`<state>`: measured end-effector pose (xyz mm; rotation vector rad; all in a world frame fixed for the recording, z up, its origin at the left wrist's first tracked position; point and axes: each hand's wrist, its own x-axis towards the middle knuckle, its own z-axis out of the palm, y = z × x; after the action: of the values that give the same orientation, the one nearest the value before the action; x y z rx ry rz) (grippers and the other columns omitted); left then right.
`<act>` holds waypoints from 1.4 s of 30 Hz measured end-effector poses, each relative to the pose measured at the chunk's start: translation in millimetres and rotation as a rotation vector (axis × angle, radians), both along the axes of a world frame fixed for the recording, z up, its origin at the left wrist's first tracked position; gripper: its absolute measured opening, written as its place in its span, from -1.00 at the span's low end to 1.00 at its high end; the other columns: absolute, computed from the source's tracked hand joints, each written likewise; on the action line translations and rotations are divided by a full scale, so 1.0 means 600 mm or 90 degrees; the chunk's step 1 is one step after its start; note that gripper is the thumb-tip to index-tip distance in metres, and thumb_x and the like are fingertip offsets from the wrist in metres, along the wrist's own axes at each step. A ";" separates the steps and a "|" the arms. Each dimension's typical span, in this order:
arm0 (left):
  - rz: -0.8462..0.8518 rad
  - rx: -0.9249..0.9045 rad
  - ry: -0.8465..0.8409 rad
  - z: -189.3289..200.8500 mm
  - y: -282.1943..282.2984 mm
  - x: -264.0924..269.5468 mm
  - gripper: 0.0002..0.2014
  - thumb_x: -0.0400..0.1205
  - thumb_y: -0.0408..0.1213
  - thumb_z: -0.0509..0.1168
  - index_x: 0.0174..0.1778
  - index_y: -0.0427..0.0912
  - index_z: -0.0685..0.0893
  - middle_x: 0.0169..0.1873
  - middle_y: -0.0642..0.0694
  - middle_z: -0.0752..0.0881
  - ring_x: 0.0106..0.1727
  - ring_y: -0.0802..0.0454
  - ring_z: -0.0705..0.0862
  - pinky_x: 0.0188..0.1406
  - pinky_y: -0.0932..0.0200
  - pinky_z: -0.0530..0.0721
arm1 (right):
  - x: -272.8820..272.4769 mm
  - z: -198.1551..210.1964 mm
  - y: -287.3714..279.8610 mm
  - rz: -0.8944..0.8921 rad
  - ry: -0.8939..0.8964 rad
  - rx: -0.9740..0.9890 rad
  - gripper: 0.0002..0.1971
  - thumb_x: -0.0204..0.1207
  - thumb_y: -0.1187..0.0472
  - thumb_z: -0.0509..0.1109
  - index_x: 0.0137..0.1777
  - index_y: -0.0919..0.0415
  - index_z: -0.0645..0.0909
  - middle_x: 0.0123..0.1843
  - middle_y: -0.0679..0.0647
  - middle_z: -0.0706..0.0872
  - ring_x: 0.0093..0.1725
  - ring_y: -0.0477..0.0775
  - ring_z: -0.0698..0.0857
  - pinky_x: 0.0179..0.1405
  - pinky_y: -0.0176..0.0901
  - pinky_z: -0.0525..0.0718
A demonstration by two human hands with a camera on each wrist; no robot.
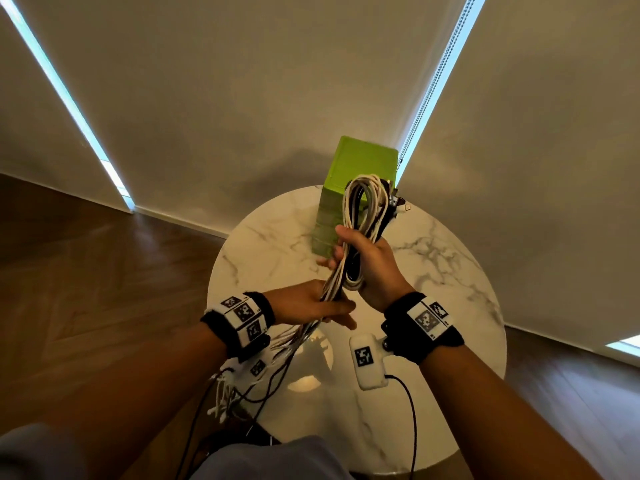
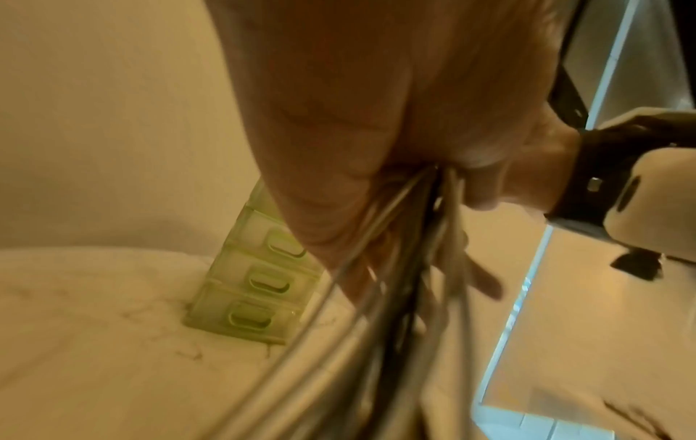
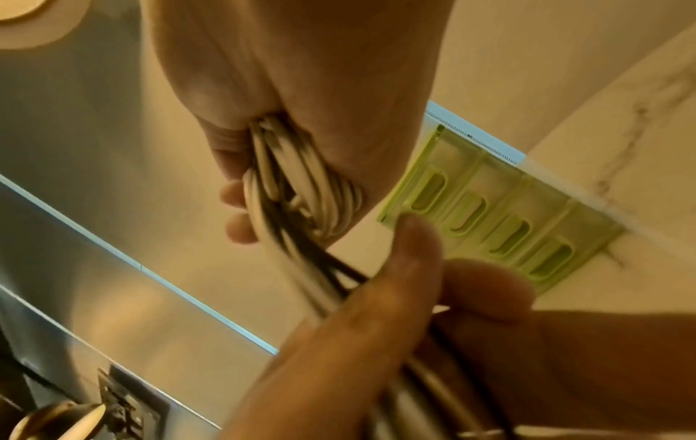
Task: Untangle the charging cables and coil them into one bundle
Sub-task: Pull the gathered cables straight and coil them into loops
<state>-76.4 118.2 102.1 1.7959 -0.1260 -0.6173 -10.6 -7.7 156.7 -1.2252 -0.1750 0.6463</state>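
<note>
Above round white marble tabletop (image 1: 450, 271), right hand (image 1: 372, 268) gripped looped white and black charging cables (image 1: 363, 209), left hand (image 1: 308, 306) fingers (image 3: 395, 274) pinching their trailing strands.

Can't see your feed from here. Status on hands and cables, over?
Right hand grips coiled cables. Left hand holds the loose tails below. Coil unfinished, ends dangling. Green drawer box behind, clear.

Both hands raised close together, right hand (image 1: 372, 268) fisted above, left hand (image 1: 311, 306) loosely curled below.
</note>
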 end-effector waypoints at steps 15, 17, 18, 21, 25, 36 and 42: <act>0.023 0.034 -0.017 -0.017 0.019 -0.033 -0.81 0.66 -0.17 0.46 -0.03 -0.18 0.61 -0.34 0.07 0.73 -0.28 -0.04 0.80 -0.36 0.31 0.64 | 0.046 0.043 -0.029 0.035 -0.060 -0.118 -0.70 0.71 0.17 0.36 -0.27 0.15 0.44 -0.49 0.08 0.36 -0.58 0.04 0.29 -0.52 -0.16 0.36; 0.038 0.028 -0.024 -0.024 0.046 -0.038 -0.78 0.66 -0.16 0.46 0.03 -0.22 0.63 -0.29 0.01 0.70 -0.31 -0.05 0.74 -0.29 0.17 0.70 | 0.056 0.046 -0.044 0.021 -0.098 -0.168 -0.72 0.70 0.15 0.39 -0.23 0.16 0.45 -0.50 0.08 0.34 -0.59 0.05 0.29 -0.53 -0.15 0.38; 0.046 0.035 -0.030 -0.024 0.058 -0.039 -0.76 0.65 -0.13 0.47 0.04 -0.20 0.63 -0.27 -0.02 0.68 -0.31 -0.02 0.70 -0.24 0.07 0.74 | 0.058 0.046 -0.050 0.024 -0.118 -0.192 -0.73 0.69 0.13 0.41 -0.20 0.17 0.45 -0.50 0.07 0.33 -0.60 0.05 0.30 -0.54 -0.15 0.39; 0.034 0.092 -0.101 -0.008 0.075 -0.036 -0.85 0.66 -0.13 0.44 -0.01 -0.06 0.62 -0.22 -0.03 0.63 -0.27 0.12 0.62 -0.23 0.11 0.72 | 0.060 0.039 -0.064 0.049 -0.177 -0.272 -0.65 0.62 -0.02 0.48 -0.12 0.25 0.50 -0.51 0.09 0.36 -0.61 0.06 0.35 -0.49 -0.08 0.44; 0.040 0.224 -0.290 0.022 0.081 -0.028 -0.92 0.65 -0.15 0.41 -0.05 0.12 0.64 -0.24 0.13 0.69 -0.25 0.23 0.62 -0.19 0.27 0.54 | 0.052 0.040 -0.072 0.091 -0.244 -0.382 -0.50 0.46 -0.27 0.53 -0.34 0.18 0.59 -0.52 0.17 0.48 -0.52 0.14 0.49 -0.46 0.00 0.45; 0.077 0.293 -0.586 0.097 0.061 0.010 -0.48 0.39 -0.10 0.63 0.08 -0.04 0.46 0.03 0.02 0.52 -0.01 0.14 0.52 -0.12 0.38 0.54 | 0.000 0.006 -0.076 0.207 -0.314 -0.415 -0.44 0.22 -0.24 0.72 0.01 0.18 0.75 -0.36 0.17 0.65 -0.51 0.02 0.49 -0.59 -0.18 0.43; 0.048 0.297 -0.614 0.124 0.037 0.025 -0.32 0.31 -0.19 0.67 0.12 0.00 0.31 0.04 0.02 0.41 -0.14 0.49 0.55 -0.36 0.51 0.43 | -0.024 -0.014 -0.069 0.250 -0.254 -0.403 -0.57 0.19 -0.03 0.77 -0.07 0.20 0.76 -0.12 0.44 0.76 -0.26 0.59 0.60 -0.25 0.20 0.60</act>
<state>-61.5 140.3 176.6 2.4075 -0.5977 0.3561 -24.9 -48.9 148.5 -1.9561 -0.5877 0.8224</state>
